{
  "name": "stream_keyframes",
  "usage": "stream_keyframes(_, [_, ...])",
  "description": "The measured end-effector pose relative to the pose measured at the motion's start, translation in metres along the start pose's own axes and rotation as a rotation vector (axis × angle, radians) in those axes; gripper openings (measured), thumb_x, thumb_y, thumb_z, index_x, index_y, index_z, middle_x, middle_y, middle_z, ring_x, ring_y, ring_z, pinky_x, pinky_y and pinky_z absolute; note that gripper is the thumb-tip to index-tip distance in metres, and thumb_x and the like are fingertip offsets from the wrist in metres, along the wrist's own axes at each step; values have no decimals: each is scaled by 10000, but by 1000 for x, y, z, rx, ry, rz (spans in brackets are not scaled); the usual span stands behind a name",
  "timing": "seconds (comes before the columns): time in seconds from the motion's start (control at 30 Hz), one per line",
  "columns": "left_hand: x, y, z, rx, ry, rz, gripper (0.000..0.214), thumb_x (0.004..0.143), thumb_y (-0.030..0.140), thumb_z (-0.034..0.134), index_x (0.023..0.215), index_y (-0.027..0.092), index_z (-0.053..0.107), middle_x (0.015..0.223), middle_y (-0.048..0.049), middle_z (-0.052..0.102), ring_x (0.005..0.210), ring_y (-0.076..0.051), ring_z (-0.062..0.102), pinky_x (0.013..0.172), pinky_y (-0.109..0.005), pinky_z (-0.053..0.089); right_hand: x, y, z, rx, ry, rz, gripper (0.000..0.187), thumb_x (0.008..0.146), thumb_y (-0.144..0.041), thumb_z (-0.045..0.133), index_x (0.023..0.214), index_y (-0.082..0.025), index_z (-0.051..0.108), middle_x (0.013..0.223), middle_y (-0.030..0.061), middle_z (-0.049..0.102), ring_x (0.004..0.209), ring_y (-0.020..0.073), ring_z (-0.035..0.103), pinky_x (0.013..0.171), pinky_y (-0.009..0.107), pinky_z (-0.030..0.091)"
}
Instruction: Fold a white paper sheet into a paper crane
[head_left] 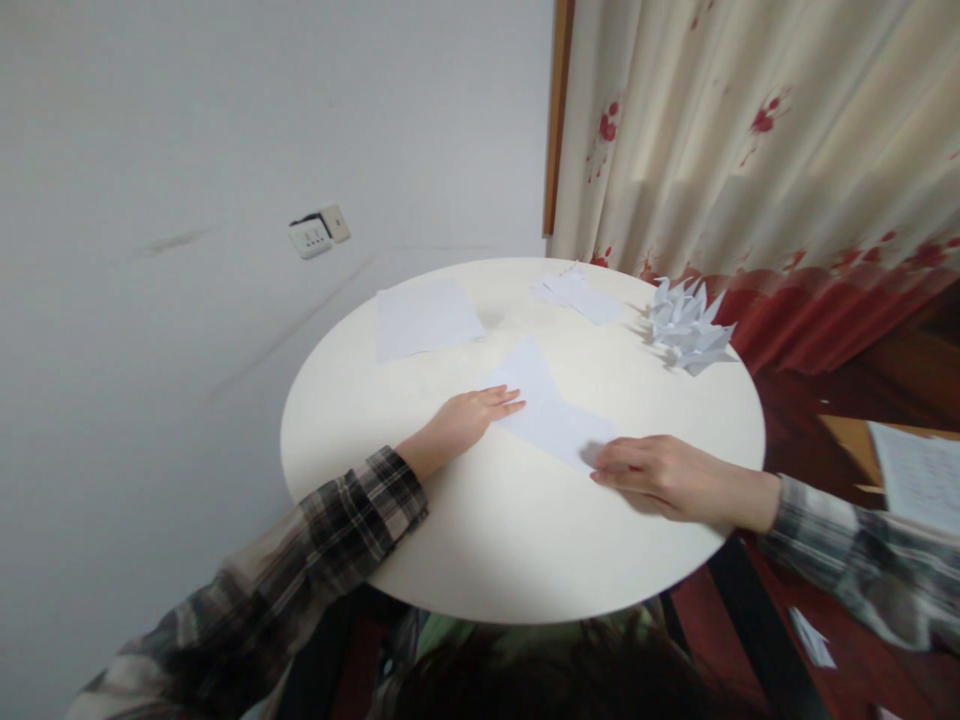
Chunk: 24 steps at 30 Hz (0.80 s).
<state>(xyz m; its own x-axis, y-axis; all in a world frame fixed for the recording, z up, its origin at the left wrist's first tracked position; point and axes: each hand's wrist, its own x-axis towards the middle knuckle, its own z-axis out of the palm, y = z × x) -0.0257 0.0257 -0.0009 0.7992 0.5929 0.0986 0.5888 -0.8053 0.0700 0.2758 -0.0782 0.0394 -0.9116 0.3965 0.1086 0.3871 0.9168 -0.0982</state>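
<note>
A white sheet of paper (541,408), partly folded, lies on the round white table (495,560) in front of me. My left hand (471,415) rests on its left end with the fingers stretched out flat. At the paper's right corner, my right hand (656,472) has its fingers together, pinching the edge. The tip of that corner is hidden under the right fingers.
Toward the back left of the table lies a stack of square paper (427,318). Smaller paper pieces (581,295) lie at the back. Several folded paper cranes (688,325) stand near the right edge. A wall with a socket (309,238) borders the left, a curtain (720,130) the right.
</note>
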Motion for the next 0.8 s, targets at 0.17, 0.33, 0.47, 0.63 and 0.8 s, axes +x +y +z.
stream_keyframes(0.17, [1, 0, 1, -9, -1, -2, 535, 842, 17, 294, 1308, 231, 447, 1407, 5, 398, 1311, -123, 338, 1065, -308, 306, -8, -2, 3, 8, 16, 16, 327, 887, -141, 406, 1176, -129, 560, 1097, 143, 604, 1015, 203, 560, 841, 330, 485])
stream_keyframes(0.33, [0, 2, -2, 2, -9, 2, 544, 830, 5, 290, 1306, 213, 453, 1402, -8, 405, 1311, -126, 338, 1070, -307, 301, -12, -4, 5, 31, 57, 21, 339, 874, -121, 427, 1185, -127, 562, 1167, 147, 594, 1101, 198, 545, 910, 332, 479])
stream_keyframes(0.47, [0, 2, -3, 1, -10, 1, 559, 822, 0, 290, 1308, 225, 449, 1402, 2, 405, 1309, -126, 342, 1064, -307, 312, -13, -5, 5, 36, 70, 29, 347, 866, -112, 432, 1186, -129, 566, 1204, 146, 580, 1132, 200, 536, 938, 335, 477])
stream_keyframes(0.63, [1, 0, -1, -10, -1, 2, 547, 829, 10, 292, 1306, 223, 451, 1404, -4, 401, 1310, -133, 341, 1064, -320, 313, -14, -6, 4, 23, 64, 30, 346, 875, -118, 415, 1186, -115, 566, 1216, 155, 573, 1129, 202, 542, 932, 332, 485])
stream_keyframes(0.8, [0, 0, 0, -12, 3, 11, 537, 834, 15, 291, 1305, 219, 450, 1408, -8, 395, 1313, -132, 337, 1061, -328, 316, -14, -6, 5, 40, 74, 31, 354, 867, -112, 425, 1194, -127, 559, 1223, 148, 571, 1154, 200, 527, 946, 333, 479])
